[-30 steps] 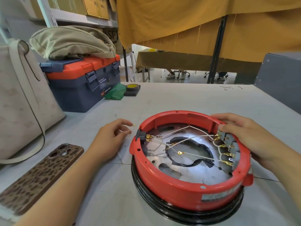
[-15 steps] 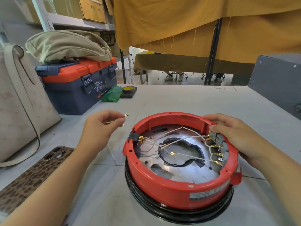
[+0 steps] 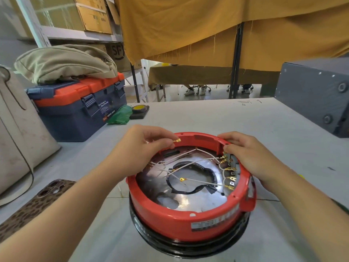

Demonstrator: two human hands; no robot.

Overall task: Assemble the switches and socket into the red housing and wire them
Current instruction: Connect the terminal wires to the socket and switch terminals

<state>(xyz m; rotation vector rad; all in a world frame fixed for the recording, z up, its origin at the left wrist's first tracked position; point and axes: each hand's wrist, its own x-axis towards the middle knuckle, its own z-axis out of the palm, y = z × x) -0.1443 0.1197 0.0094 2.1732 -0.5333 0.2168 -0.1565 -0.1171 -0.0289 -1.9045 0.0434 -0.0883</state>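
the round red plastic housing point(image 3: 188, 210) sits on a black ring base on the grey table point(image 3: 207, 118), shiny metal plate and thin white wires point(image 3: 190, 163) inside. the left hand point(image 3: 139, 150) pinches a small brass spade terminal point(image 3: 177, 140) over the far rim; the right hand point(image 3: 247, 157) grips the right wall by the switch block point(image 3: 231, 173). the terminal looks light, stiff and slippery, best held by its crimped barrel; the wires seem limp and kink-prone.

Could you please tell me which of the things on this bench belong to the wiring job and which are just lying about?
In use:
red housing
brass terminal, pinched by the left hand
white wires
switch block, by the right hand

Lying about:
toolbox
beige bag
phone
green bag
tape roll
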